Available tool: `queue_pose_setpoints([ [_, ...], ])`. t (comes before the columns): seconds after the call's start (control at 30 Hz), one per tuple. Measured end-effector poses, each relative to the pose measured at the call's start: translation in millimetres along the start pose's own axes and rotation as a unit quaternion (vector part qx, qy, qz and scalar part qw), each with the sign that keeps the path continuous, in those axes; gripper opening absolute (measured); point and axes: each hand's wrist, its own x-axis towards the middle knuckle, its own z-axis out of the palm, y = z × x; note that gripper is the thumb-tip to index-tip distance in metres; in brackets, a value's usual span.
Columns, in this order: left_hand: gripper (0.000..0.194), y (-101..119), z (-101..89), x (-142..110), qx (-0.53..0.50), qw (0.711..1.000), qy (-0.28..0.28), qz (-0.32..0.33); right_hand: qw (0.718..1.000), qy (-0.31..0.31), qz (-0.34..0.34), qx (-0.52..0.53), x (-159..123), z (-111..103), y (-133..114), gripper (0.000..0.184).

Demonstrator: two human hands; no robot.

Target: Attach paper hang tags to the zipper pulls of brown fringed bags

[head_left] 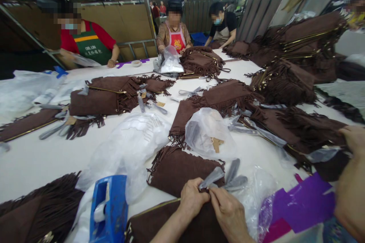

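Just right of the front middle, my left hand (191, 198) and my right hand (228, 209) meet fingertip to fingertip. Both are closed in a pinch at the end of a plastic-wrapped strap (212, 176), where a small bit of metal shows. Under my wrists lies a dark brown suede bag (162, 223) with a gold zipper along its upper edge. A second brown fringed bag (185, 169) lies flat just beyond my fingers. What exactly sits between the fingertips is mostly hidden.
A blue tape dispenser (110, 207) stands left of my arms. Purple sheets (306, 203) and clear plastic lie right. Near the right edge is another person's hand (353, 140). A plastic bag with tags (209, 133) and several fringed bags cover the white table (37, 155); co-workers stand across it.
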Motion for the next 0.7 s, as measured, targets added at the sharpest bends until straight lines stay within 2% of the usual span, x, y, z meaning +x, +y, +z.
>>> queue_pose_setpoints([
  [0.17, 0.014, -1, -2.8, -1, -0.102, 0.994, -0.048, -0.014, 1.0, 0.017, -0.009, 0.006, 0, -2, 1, 0.036],
  [0.33, 0.015, 9, -13.2, -4, -0.24, 0.964, -0.096, -0.062, 0.999, 0.015, -0.01, 0.029, -3, -2, 1, 0.031],
  [0.4, 0.017, 12, -18.0, -3, -0.253, 0.959, -0.1, -0.075, 0.999, 0.016, -0.011, 0.042, -7, -1, 2, 0.027],
  [0.57, 0.024, 11, -21.7, 4, -0.23, 0.949, -0.127, -0.174, 0.997, 0.009, -0.024, 0.07, -21, 0, 8, 0.017],
  [0.7, 0.027, 12, -17.8, 7, -0.212, 0.949, -0.167, -0.162, 0.997, 0.009, -0.037, 0.067, -28, -1, 9, 0.017],
])
